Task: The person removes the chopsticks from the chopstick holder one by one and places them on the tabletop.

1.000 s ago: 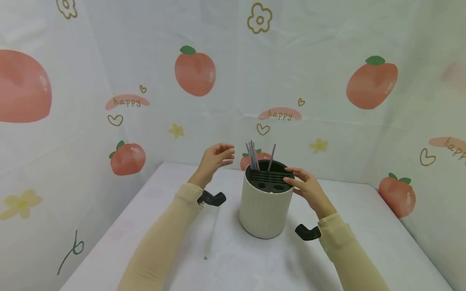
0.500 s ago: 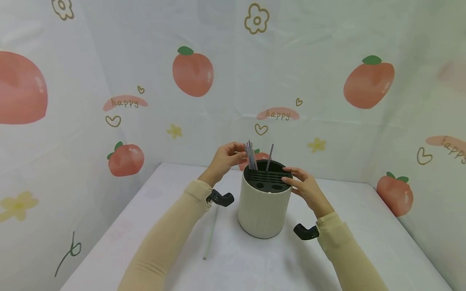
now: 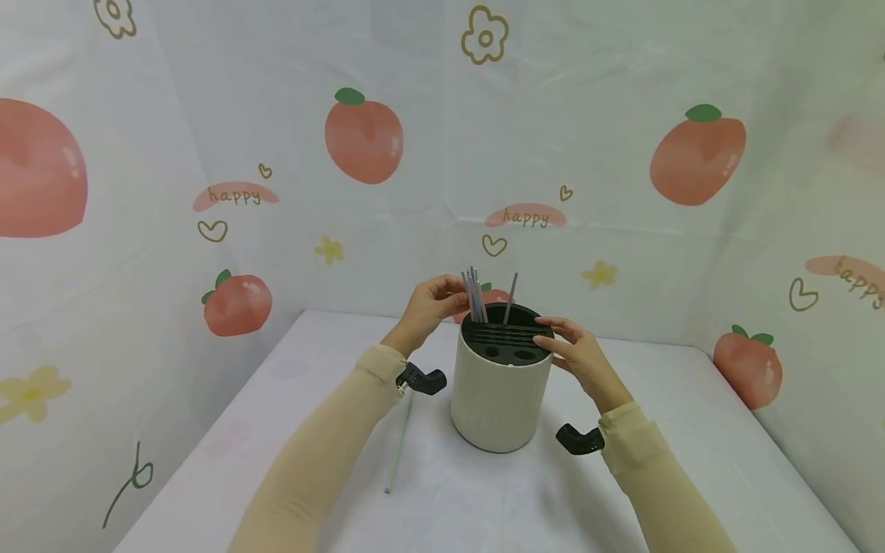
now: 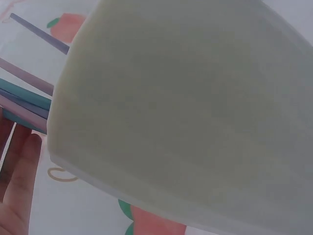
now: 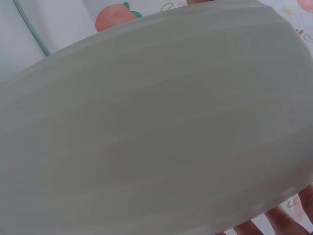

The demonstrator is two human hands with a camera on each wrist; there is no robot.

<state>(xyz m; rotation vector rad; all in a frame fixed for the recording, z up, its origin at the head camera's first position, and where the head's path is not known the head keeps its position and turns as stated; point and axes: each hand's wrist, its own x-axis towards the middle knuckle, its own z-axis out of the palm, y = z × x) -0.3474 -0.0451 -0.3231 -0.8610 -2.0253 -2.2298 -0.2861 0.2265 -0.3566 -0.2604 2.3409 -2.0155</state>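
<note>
Cream holder: bunched sticks plus 1 loner stick. Left hand by bunch, can't tell if pinching; right hand touches holder, fingers apart.

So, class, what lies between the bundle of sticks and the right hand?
In the head view, a lone stick rises from the holder between the bundle of sticks and the right hand.

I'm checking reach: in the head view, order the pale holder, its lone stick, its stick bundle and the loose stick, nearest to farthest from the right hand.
1. Pale holder: the right hand touches its rim.
2. Lone stick: in the holder, left of that hand.
3. Stick bundle: farther left in the holder.
4. Loose stick: on the table, left of the holder.
</note>
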